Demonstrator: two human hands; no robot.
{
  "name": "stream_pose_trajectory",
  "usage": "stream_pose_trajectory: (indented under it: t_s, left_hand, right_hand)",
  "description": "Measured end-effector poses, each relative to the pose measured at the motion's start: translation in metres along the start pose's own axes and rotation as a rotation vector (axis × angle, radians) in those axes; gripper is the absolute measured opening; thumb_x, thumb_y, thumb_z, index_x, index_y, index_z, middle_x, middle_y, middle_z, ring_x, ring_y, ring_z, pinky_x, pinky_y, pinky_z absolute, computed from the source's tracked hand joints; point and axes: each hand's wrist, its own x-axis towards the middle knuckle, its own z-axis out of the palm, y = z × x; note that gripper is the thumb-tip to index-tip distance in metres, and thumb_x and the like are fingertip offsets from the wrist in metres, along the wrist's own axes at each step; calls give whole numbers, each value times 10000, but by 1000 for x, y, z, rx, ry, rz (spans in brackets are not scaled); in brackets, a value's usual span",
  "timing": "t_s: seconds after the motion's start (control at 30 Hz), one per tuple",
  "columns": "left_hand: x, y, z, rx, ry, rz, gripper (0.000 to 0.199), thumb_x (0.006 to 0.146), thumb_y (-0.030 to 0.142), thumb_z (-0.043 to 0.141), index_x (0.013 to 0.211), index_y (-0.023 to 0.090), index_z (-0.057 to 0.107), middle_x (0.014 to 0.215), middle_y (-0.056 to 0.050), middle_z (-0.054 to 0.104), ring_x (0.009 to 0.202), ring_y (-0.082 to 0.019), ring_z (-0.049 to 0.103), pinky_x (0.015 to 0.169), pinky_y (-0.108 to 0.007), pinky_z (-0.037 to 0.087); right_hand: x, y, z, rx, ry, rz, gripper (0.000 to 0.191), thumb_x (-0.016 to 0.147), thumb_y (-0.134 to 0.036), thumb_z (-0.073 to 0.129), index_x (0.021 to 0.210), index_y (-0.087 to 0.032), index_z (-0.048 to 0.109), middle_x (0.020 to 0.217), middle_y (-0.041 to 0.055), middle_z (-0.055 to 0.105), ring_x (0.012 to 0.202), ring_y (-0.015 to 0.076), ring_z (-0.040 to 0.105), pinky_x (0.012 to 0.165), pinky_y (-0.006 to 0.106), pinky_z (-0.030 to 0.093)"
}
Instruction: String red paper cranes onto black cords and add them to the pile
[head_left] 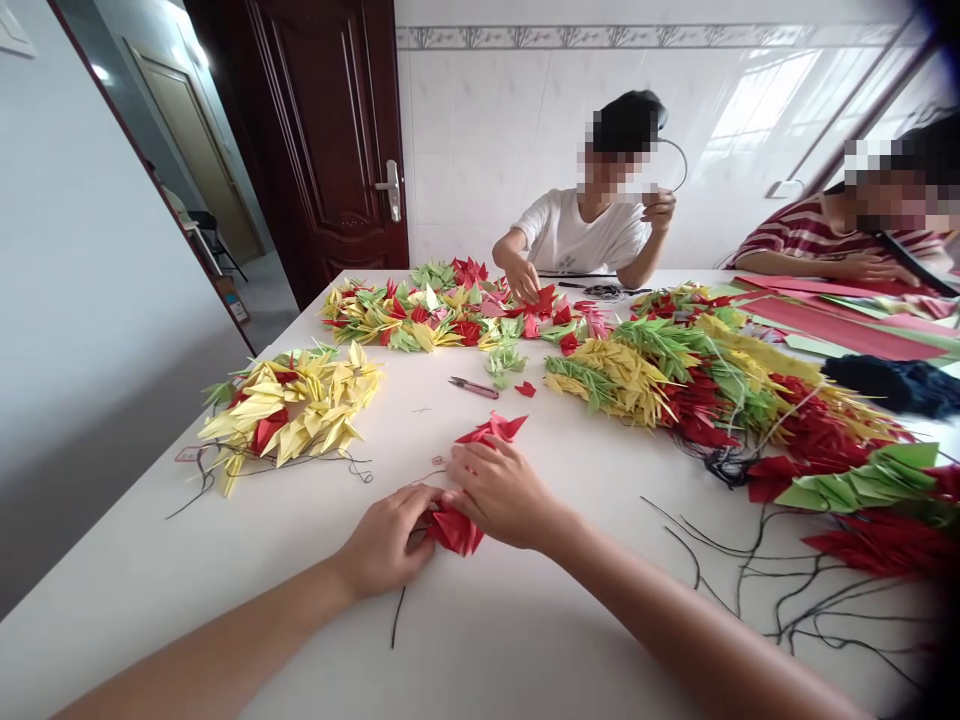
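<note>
My left hand [386,540] and my right hand [499,495] meet low on the white table [315,590], pinching a red origami paper crane [454,532] between them. A black thread [398,615] runs down from under my left hand's grip. Just beyond my right hand lies a second red paper crane [491,428], and I cannot tell whether it is joined to the first. Some of the red paper is hidden by my fingers.
Strings of yellow, red and green paper cranes [289,415] lie left and ahead. A larger heap [697,385] fills the right, with loose black threads [750,570]. Small snips [474,388] lie on the table. Two seated people [581,225] work across it, beside stacked coloured paper [840,330].
</note>
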Motion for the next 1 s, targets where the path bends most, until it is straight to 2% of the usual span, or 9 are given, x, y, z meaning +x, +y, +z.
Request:
stream_pose_trajectory:
  t_s: [0.1, 0.2, 0.3, 0.4, 0.5, 0.6, 0.77, 0.9, 1.0]
  left_hand:
    - [0, 0, 0, 5, -16, -32, 396, 745, 144, 514, 1136, 200, 536, 1096, -63, 654, 957, -206, 638, 808, -320, 525]
    - [0, 0, 1, 6, -16, -78, 397, 744, 184, 545, 1140, 201, 523, 1098, -65, 656, 947, -208, 646, 824, -332, 533]
    - [0, 0, 3, -27, -7, -122, 445, 722, 234, 603, 1156, 207, 508, 1118, -62, 653, 943, -205, 654, 856, -339, 533]
    - [-1, 0, 3, -22, -9, -138, 470, 696, 276, 652, 1140, 211, 512, 1107, -56, 654, 919, -210, 656, 847, -353, 534]
    - [0, 3, 1, -18, -29, -129, 455, 675, 288, 673, 1096, 207, 519, 1102, -62, 652, 925, -215, 649, 828, -352, 534]
    - [1, 7, -1, -19, -35, -132, 424, 671, 289, 670, 1054, 202, 512, 1084, -72, 654, 926, -221, 642, 822, -355, 529]
    - [1, 8, -2, -29, -34, -102, 335, 691, 289, 639, 985, 207, 499, 1002, -55, 649, 900, -219, 631, 797, -351, 522]
    - [0, 6, -1, -54, -37, -83, 240, 716, 275, 608, 918, 209, 496, 959, -44, 632, 831, -196, 625, 751, -326, 525]
    - [0, 6, -1, -41, -39, -69, 275, 709, 265, 611, 952, 210, 494, 988, -52, 634, 864, -205, 620, 768, -335, 524]
  right_hand:
    - [-1, 1, -6, -113, -101, 222, 456, 986, -444, 356, 1002, -132, 690, 1083, 158, 673, 1007, 276, 597, 905, 430, 382]
    - [0, -1, -14, -119, -142, 305, 481, 998, -442, 318, 930, -149, 693, 985, 137, 684, 949, 258, 591, 836, 404, 386]
    - [2, -2, -13, -98, -61, 235, 420, 1003, -385, 326, 970, -152, 673, 1149, 145, 639, 1031, 258, 550, 833, 390, 380]
    - [4, -4, -5, -53, 24, 163, 343, 998, -325, 354, 1108, -155, 632, 1254, 133, 595, 1094, 250, 528, 900, 396, 362]
    - [3, -7, 6, 70, -11, 150, 383, 1013, -338, 303, 1261, -205, 562, 1245, 84, 614, 1083, 217, 558, 977, 404, 331]
    - [2, -9, 11, 96, -21, 142, 422, 1021, -336, 246, 1297, -210, 540, 1300, 88, 584, 1143, 220, 539, 1058, 452, 253]
    - [1, -11, 8, 97, -26, 162, 425, 1020, -349, 238, 1280, -209, 544, 1324, 113, 561, 1210, 270, 475, 1028, 568, 212]
    - [1, -11, 7, 136, -70, 72, 442, 1026, -306, 197, 1333, -189, 492, 1389, 116, 515, 1299, 270, 391, 1041, 602, 179]
    - [0, -10, 9, 123, -106, 90, 453, 1026, -332, 198, 1349, -204, 490, 1407, 101, 506, 1341, 296, 344, 1033, 604, 204]
